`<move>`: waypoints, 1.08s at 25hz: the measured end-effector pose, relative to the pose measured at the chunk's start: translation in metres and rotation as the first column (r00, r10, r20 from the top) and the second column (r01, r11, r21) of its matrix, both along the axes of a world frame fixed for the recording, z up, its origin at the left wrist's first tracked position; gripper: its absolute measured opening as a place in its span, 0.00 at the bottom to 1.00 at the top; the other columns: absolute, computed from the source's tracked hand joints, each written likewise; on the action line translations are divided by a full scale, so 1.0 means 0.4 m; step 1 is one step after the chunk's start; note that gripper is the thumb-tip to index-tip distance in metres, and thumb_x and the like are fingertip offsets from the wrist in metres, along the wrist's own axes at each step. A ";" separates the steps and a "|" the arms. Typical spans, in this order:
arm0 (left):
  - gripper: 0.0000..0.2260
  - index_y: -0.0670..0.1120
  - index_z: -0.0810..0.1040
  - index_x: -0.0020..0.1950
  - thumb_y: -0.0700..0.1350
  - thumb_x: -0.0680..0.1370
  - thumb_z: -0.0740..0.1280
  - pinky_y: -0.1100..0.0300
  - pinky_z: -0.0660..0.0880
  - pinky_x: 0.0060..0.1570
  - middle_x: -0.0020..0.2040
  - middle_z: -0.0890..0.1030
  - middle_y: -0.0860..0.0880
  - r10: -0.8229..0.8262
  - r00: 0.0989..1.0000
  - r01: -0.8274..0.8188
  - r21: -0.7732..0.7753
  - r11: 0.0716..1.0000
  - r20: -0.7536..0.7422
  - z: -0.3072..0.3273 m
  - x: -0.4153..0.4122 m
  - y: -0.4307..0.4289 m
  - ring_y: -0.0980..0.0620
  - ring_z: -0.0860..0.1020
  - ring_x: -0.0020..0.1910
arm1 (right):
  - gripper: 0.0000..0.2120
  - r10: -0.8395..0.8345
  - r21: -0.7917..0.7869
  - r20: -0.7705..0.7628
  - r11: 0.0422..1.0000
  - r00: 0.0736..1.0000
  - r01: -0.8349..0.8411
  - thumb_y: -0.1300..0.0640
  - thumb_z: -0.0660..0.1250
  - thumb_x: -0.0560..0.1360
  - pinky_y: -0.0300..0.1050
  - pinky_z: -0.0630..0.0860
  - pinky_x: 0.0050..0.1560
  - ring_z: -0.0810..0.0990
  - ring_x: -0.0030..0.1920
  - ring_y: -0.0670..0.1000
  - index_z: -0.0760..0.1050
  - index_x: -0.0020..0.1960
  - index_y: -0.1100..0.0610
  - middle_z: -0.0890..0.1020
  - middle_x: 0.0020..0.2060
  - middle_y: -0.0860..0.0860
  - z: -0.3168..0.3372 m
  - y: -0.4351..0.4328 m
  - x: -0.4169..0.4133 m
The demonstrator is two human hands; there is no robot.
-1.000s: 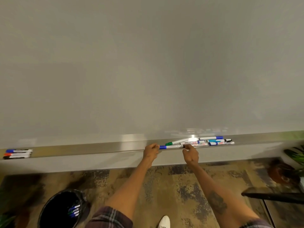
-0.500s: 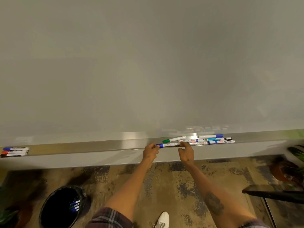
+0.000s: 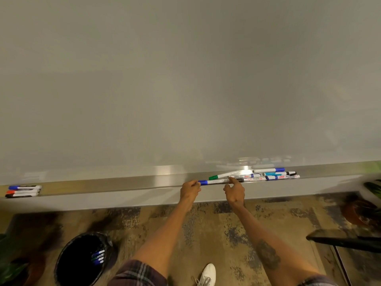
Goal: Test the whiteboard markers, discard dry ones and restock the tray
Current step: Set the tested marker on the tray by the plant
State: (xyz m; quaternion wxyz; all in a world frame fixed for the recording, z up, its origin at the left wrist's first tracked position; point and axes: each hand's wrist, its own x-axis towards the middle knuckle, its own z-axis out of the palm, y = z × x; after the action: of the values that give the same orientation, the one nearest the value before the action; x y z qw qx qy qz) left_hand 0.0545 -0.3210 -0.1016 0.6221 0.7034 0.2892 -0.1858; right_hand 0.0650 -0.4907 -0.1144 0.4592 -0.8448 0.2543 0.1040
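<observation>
A blue-capped white marker (image 3: 214,181) lies along the metal tray (image 3: 123,185) under the blank whiteboard (image 3: 185,79). My left hand (image 3: 190,191) grips its blue cap end. My right hand (image 3: 234,191) pinches the other end, index finger on top and thumb below. Just behind it lies a green-capped marker (image 3: 224,174), and to the right a pile of several markers (image 3: 272,176) with blue, teal and black caps. Three more markers (image 3: 22,191), capped blue, red and black, sit at the tray's far left.
A black bin (image 3: 68,263) stands on the patterned carpet at lower left, with a few markers (image 3: 99,256) inside. A dark furniture edge (image 3: 340,242) and a potted plant (image 3: 369,203) are at the right. My white shoe (image 3: 208,273) shows between my arms.
Both hands stay on the blue-capped marker's ends at the tray. The right hand's fingers have shifted slightly up over the marker's end. The view has drifted a little.
</observation>
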 end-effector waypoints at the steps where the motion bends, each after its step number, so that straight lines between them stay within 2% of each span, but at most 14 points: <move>1: 0.06 0.49 0.80 0.53 0.41 0.81 0.64 0.55 0.78 0.53 0.48 0.80 0.46 0.004 1.000 -0.004 0.013 1.000 0.014 -0.001 -0.002 0.006 0.50 0.78 0.48 | 0.17 -0.009 0.009 0.022 1.000 1.000 0.009 0.57 0.64 0.81 0.60 0.78 0.60 0.80 0.58 0.59 0.73 0.69 0.59 0.80 0.61 0.58 -0.023 0.000 0.002; 3: 0.08 0.46 0.82 0.57 0.40 0.81 0.65 0.54 0.78 0.56 0.52 0.81 0.45 0.012 0.999 -0.015 0.064 0.998 0.044 -0.001 -0.006 0.023 0.49 0.78 0.50 | 0.18 -0.010 -0.005 0.074 1.000 0.997 0.010 0.52 0.62 0.81 0.60 0.78 0.60 0.80 0.58 0.59 0.74 0.68 0.59 0.80 0.60 0.59 0.002 0.016 -0.009; 6: 0.12 0.44 0.81 0.61 0.38 0.79 0.68 0.55 0.78 0.60 0.56 0.83 0.46 0.103 0.991 -0.110 0.081 0.991 0.084 0.024 -0.002 0.047 0.50 0.79 0.53 | 0.13 0.015 -0.012 0.160 1.000 0.987 -0.013 0.59 0.63 0.81 0.58 0.78 0.59 0.80 0.56 0.60 0.77 0.62 0.65 0.81 0.57 0.60 0.068 0.049 -0.020; 8: 0.12 0.44 0.82 0.61 0.36 0.77 0.70 0.55 0.78 0.61 0.55 0.83 0.46 0.186 0.974 -0.188 0.005 0.982 0.126 0.050 -0.003 0.067 0.49 0.81 0.54 | 0.12 0.044 -0.022 0.196 0.999 0.980 -0.040 0.62 0.64 0.80 0.56 0.76 0.59 0.80 0.56 0.60 0.78 0.61 0.65 0.82 0.56 0.61 0.101 0.067 -0.025; 10: 0.12 0.43 0.82 0.60 0.36 0.77 0.71 0.56 0.80 0.57 0.53 0.84 0.46 0.240 0.954 -0.228 -0.084 0.970 0.181 0.079 -0.005 0.091 0.50 0.83 0.50 | 0.14 0.060 0.002 0.211 0.998 0.976 -0.061 0.63 0.66 0.78 0.54 0.76 0.61 0.80 0.57 0.58 0.77 0.63 0.63 0.81 0.58 0.59 0.131 0.088 -0.027; 13: 0.09 0.43 0.81 0.59 0.39 0.80 0.68 0.60 0.81 0.52 0.49 0.84 0.48 0.305 0.921 -0.265 -0.186 0.946 0.243 0.127 -0.014 0.128 0.51 0.84 0.46 | 0.13 0.126 -0.010 0.252 0.992 0.959 -0.128 0.60 0.67 0.78 0.52 0.78 0.58 0.80 0.53 0.55 0.79 0.61 0.60 0.81 0.56 0.58 0.159 0.129 -0.045; 16: 0.09 0.42 0.80 0.59 0.42 0.82 0.65 0.61 0.82 0.50 0.50 0.84 0.45 0.348 0.894 -0.297 -0.210 0.932 0.282 0.171 -0.018 0.166 0.49 0.85 0.46 | 0.14 0.295 -0.160 0.251 0.952 0.922 -0.261 0.48 0.61 0.79 0.50 0.77 0.51 0.79 0.49 0.51 0.81 0.57 0.53 0.81 0.54 0.53 0.194 0.180 -0.076; 20: 0.08 0.44 0.81 0.57 0.45 0.82 0.65 0.58 0.81 0.53 0.48 0.84 0.46 0.252 0.893 -0.222 -0.123 0.967 0.372 0.237 -0.032 0.215 0.48 0.84 0.46 | 0.19 0.462 -0.441 0.292 0.842 0.837 -0.311 0.41 0.60 0.80 0.52 0.73 0.56 0.79 0.54 0.54 0.79 0.60 0.52 0.81 0.55 0.50 0.248 0.289 -0.091; 22: 0.07 0.44 0.81 0.55 0.45 0.81 0.66 0.60 0.81 0.50 0.47 0.84 0.46 0.229 0.878 -0.194 -0.126 0.973 0.421 0.283 -0.039 0.228 0.49 0.82 0.46 | 0.18 0.483 -0.409 0.367 0.851 0.795 -0.328 0.43 0.60 0.81 0.51 0.74 0.55 0.81 0.52 0.53 0.76 0.62 0.53 0.82 0.54 0.50 0.292 0.354 -0.089; 24: 0.09 0.43 0.82 0.55 0.46 0.80 0.68 0.61 0.81 0.50 0.46 0.84 0.46 0.234 0.849 -0.191 -0.138 0.972 0.473 0.328 -0.043 0.243 0.50 0.82 0.46 | 0.13 0.434 -0.288 0.456 0.898 0.777 -0.333 0.48 0.60 0.82 0.46 0.77 0.50 0.82 0.48 0.51 0.75 0.61 0.53 0.83 0.51 0.49 0.343 0.406 -0.086; 27: 0.11 0.43 0.82 0.55 0.49 0.80 0.68 0.57 0.81 0.54 0.48 0.85 0.45 0.242 0.800 -0.185 -0.159 0.970 0.549 0.400 -0.044 0.286 0.49 0.83 0.49 | 0.09 0.386 -0.152 0.561 0.918 0.732 -0.368 0.51 0.57 0.84 0.43 0.75 0.44 0.78 0.41 0.44 0.74 0.55 0.52 0.80 0.44 0.46 0.408 0.464 -0.082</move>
State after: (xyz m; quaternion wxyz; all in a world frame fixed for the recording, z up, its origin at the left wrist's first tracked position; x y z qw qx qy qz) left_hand 0.0367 -0.2067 0.0584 0.7300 0.6585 0.1604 0.0881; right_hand 0.0320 -0.3052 0.0487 0.4710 -0.8762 -0.0729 -0.0716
